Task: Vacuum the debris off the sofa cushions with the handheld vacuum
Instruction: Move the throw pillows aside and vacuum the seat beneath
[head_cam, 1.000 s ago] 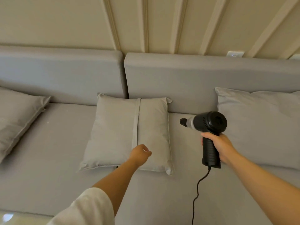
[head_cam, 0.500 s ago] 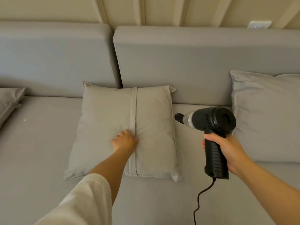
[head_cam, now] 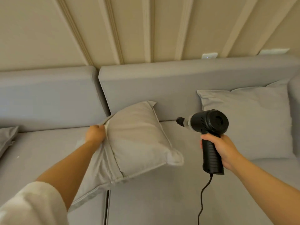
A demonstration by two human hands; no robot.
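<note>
Both hands grip: left hand (head_cam: 95,133) now lifts the pillow (head_cam: 138,140), earlier flat; right hand (head_cam: 224,150) clasps vacuum (head_cam: 209,127).

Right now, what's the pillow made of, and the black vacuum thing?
The pillow looks like soft woven cloth, matte grey-beige: it creases and folds where the left hand pinches it. The handheld vacuum looks like hard black plastic, slightly shiny, with moulded ribs on the grip in the right hand. Its filling is hidden.

Hands (head_cam: 95,133) on pillow (head_cam: 138,140) and vacuum (head_cam: 209,125).
</note>
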